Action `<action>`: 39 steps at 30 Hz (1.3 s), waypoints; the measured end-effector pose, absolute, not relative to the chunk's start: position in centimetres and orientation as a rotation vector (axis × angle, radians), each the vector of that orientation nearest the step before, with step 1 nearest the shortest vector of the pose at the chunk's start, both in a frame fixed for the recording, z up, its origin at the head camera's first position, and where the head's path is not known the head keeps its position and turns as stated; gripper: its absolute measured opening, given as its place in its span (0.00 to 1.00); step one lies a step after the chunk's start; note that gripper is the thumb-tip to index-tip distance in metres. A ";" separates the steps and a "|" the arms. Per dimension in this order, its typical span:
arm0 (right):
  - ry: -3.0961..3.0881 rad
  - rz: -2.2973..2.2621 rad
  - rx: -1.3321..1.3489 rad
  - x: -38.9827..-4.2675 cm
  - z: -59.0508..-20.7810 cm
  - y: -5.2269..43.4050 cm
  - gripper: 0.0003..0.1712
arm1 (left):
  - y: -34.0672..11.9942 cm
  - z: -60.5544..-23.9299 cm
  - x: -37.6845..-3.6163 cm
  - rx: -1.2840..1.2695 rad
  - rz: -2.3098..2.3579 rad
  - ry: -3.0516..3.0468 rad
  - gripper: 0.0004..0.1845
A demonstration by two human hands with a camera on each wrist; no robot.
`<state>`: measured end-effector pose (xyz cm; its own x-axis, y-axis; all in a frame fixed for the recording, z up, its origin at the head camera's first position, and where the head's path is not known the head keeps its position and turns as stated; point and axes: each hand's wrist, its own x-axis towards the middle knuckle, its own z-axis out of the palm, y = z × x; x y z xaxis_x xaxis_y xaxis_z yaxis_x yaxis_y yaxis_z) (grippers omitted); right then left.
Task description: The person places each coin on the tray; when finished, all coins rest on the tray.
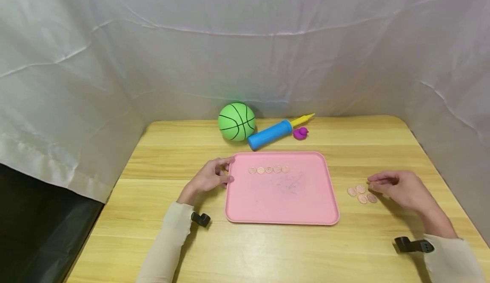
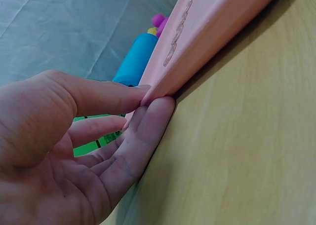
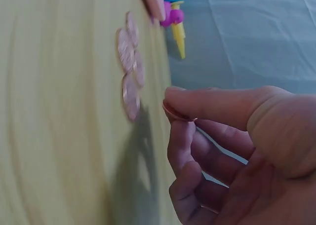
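A pink tray (image 1: 281, 206) lies in the middle of the wooden table (image 1: 268, 249), with a short row of copper coins (image 1: 269, 170) near its far edge. My left hand (image 1: 214, 174) is at the tray's left rim near the far corner. In the left wrist view its thumb and forefinger tips (image 2: 158, 106) touch the rim (image 2: 207, 32), fingers nearly straight. My right hand (image 1: 398, 187) hovers right of the tray beside several loose coins (image 1: 361, 193). In the right wrist view it pinches one coin (image 3: 177, 115) between thumb and forefinger, above the loose coins (image 3: 129, 62).
Behind the tray lie a green ball (image 1: 236, 121), a blue pump (image 1: 269, 135) with a yellow nozzle, and a small purple duck (image 1: 300, 133). White cloth (image 1: 245, 40) hangs around the table's back and sides. A dark drop shows past the left edge.
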<state>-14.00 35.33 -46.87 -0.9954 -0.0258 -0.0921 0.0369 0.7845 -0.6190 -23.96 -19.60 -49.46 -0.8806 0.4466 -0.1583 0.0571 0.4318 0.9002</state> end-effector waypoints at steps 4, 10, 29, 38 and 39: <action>2.857 -1.058 0.001 -14.1 -46.1 34.3 0.21 | -19.7 -49.5 -24.0 0.434 1.441 2.313 0.38; 2.812 -1.140 -0.045 -14.5 -45.6 32.5 0.21 | -19.8 -49.4 -24.0 0.438 1.449 2.309 0.38; 2.676 -1.222 -0.069 -16.6 -44.5 26.1 0.20 | -19.8 -49.5 -24.0 0.445 1.445 2.311 0.39; 2.639 -1.297 -0.197 -17.9 -44.6 22.5 0.14 | -19.8 -49.5 -24.0 0.438 1.425 2.336 0.40; 2.630 -1.301 -0.210 -18.1 -44.6 22.2 0.13 | -19.8 -49.5 -24.0 0.438 1.425 2.337 0.40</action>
